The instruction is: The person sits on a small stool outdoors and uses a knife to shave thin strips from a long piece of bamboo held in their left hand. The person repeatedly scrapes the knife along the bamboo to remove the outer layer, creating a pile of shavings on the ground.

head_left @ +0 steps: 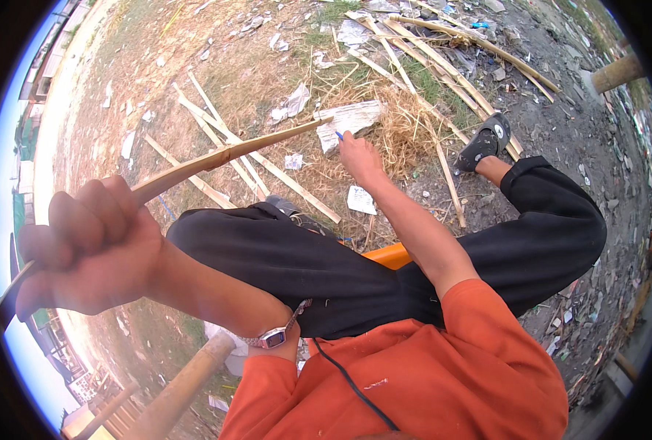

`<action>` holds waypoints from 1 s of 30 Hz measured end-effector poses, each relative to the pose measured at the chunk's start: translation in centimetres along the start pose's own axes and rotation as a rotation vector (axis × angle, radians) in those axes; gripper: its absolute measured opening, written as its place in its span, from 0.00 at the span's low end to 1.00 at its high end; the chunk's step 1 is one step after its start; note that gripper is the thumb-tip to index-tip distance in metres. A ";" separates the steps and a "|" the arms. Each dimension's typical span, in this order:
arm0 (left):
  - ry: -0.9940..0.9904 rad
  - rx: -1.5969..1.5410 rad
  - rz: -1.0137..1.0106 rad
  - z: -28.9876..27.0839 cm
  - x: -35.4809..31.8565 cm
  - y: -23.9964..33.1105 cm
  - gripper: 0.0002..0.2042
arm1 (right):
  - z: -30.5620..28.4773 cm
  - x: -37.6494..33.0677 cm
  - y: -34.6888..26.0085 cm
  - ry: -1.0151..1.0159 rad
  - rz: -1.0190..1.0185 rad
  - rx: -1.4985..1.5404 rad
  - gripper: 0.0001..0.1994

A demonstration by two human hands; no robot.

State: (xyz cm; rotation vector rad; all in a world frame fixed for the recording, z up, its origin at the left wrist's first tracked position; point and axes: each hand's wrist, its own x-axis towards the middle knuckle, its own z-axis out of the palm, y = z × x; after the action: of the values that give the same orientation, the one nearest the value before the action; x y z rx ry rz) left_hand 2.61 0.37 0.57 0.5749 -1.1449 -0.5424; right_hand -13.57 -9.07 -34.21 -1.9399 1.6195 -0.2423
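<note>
My left hand [95, 249], raised at the left and wearing a wristwatch, is closed around a long split bamboo strip [223, 155]. From my fist the strip slants away to the middle of the view, its other end lying in front of a crumpled white sheet [355, 121] on the ground. My right hand [359, 155] reaches forward just beside that end. Its fingers are closed on a small object with a blue tip [339, 136]; the rest of it is hidden in the hand, so its kind is unclear.
Several bamboo strips [289, 180] lie crossed ahead on the left, and longer strips [443, 66] ahead on the right. Dry straw and shavings [406, 132] pile between my feet. Under me shows an orange seat [389, 255]. Poles [183, 385] stand at lower left and upper right.
</note>
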 end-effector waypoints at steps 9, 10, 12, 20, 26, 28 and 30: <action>0.055 -0.005 0.012 0.5 0.5 -0.1 0.26 | 7.4 3.1 6.8 -0.250 0.233 0.030 0.17; 0.072 0.046 0.025 0.3 0.7 -0.1 0.26 | 7.0 2.9 7.1 -0.270 0.235 0.118 0.18; 0.029 0.048 0.007 -1.0 0.6 0.0 0.27 | 5.3 1.2 5.3 -0.218 0.218 0.343 0.20; 0.534 0.503 0.203 2.8 1.4 -1.7 0.26 | -7.7 -3.5 -6.4 -0.076 -0.069 0.495 0.15; 0.548 0.492 0.206 4.1 0.6 -1.2 0.26 | -13.1 -10.2 -12.7 0.009 -0.243 0.505 0.10; 0.542 0.497 0.204 4.6 0.3 -1.3 0.27 | -13.4 -10.8 -12.9 0.024 -0.250 0.470 0.10; 0.533 0.494 0.213 5.2 0.0 -1.4 0.27 | -12.5 -10.5 -12.2 0.060 -0.196 0.372 0.10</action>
State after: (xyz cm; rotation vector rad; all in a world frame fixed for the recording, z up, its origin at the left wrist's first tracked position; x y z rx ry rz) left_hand -2.46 -1.41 1.18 0.9420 -0.8074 0.0937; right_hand -12.06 -2.23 -15.09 -1.8107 1.3074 -0.6386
